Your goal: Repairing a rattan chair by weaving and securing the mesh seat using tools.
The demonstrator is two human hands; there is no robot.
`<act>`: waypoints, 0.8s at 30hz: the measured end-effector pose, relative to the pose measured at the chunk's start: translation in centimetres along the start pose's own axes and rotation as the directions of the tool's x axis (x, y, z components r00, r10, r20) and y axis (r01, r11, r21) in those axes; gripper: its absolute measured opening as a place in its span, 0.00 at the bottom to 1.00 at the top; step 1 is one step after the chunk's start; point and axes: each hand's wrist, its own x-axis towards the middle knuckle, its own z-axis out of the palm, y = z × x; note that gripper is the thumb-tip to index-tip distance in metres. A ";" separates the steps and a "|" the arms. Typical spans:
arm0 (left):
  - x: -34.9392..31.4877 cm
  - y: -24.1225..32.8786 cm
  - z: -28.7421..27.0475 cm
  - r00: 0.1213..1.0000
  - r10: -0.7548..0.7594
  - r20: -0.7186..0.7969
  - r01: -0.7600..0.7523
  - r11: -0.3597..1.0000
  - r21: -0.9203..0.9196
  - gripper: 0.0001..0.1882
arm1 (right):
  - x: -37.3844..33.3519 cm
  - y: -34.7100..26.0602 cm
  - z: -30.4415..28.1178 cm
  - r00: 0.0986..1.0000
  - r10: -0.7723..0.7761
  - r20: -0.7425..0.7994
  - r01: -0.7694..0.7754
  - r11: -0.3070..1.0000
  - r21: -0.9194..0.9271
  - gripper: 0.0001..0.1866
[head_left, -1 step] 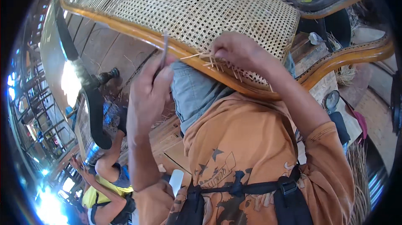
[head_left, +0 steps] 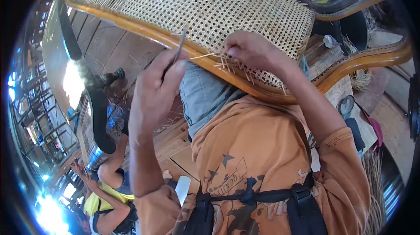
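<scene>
A woven cane panel [head_left: 197, 5] in a varnished wooden frame [head_left: 144, 36] lies across my lap. Near the frame's front edge, my left hand [head_left: 157, 86] is closed round a slim metal tool [head_left: 180, 42]. Its tip points up over the frame; its exact kind is unclear. My right hand [head_left: 253, 51] rests on the weave with curled fingers pinched at a cane strand [head_left: 202, 55], which sticks out over the frame. The fingertips partly hide where they grip. Several short loose cane ends [head_left: 225, 66] poke out along the edge below that hand.
Curved wooden chair parts [head_left: 363, 64] reach out at right. Another dark-framed piece [head_left: 94, 99] stands at left, near a seated person in a yellow shirt [head_left: 105, 195]. A round glass-like object [head_left: 346, 103] lies right of my arm, with cane bundles [head_left: 374, 182] below.
My left hand and the metal tool have shifted slightly up and to the right, nearer the right hand. The right hand has barely moved on the weave.
</scene>
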 end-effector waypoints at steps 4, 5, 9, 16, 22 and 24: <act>3.7 1.2 -0.6 0.833 0.474 0.284 -0.552 0.738 0.389 0.16 | -0.6 -0.1 -1.1 0.985 0.155 -0.070 -0.131 0.953 0.273 0.08; 4.4 1.6 -0.4 0.740 0.537 0.406 -0.669 0.520 0.531 0.18 | -0.7 0.2 -0.8 0.975 0.199 -0.100 -0.149 0.918 0.368 0.09; 6.8 2.7 2.1 0.827 0.288 0.483 -0.559 0.325 0.763 0.14 | -2.1 0.5 0.6 0.927 0.315 -0.202 -0.255 0.927 0.276 0.11; 7.9 4.6 5.4 0.803 0.171 0.571 -0.594 0.156 0.789 0.09 | -3.5 0.9 1.4 0.919 0.271 -0.285 -0.244 0.961 0.127 0.11; 7.7 6.3 7.3 0.737 0.130 0.663 -0.674 0.075 0.735 0.08 | -3.1 0.5 1.9 0.879 0.290 -0.378 -0.219 0.951 0.220 0.11; 7.6 7.0 8.2 0.725 0.067 0.686 -0.686 -0.031 0.727 0.08 | -2.8 1.4 2.2 0.892 0.297 -0.340 -0.221 0.944 0.244 0.11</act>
